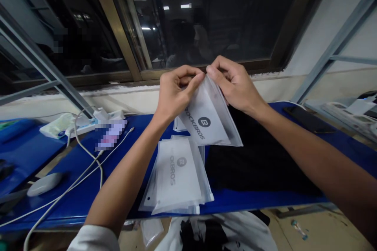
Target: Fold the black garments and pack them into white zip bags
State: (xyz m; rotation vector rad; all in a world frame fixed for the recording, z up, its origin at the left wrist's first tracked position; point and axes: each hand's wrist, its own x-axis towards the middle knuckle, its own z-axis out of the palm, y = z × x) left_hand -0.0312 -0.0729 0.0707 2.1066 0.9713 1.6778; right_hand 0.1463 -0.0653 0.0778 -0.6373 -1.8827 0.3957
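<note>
Between my two hands hangs a frosted zip bag with a ROCKBROS print and something white inside. My left hand pinches its top edge between thumb and fingers. Close beside it, my right hand pinches the same edge near the corner. Below lies a stack of similar zip bags on the blue table, reaching its front edge. Another bag shows partly behind the held one. To the right of the stack, a black cloth is spread under my right forearm.
A white cable loops across the table at left, near a white mouse, a phone and a power strip. A dark phone lies at right. Metal frame bars flank the window.
</note>
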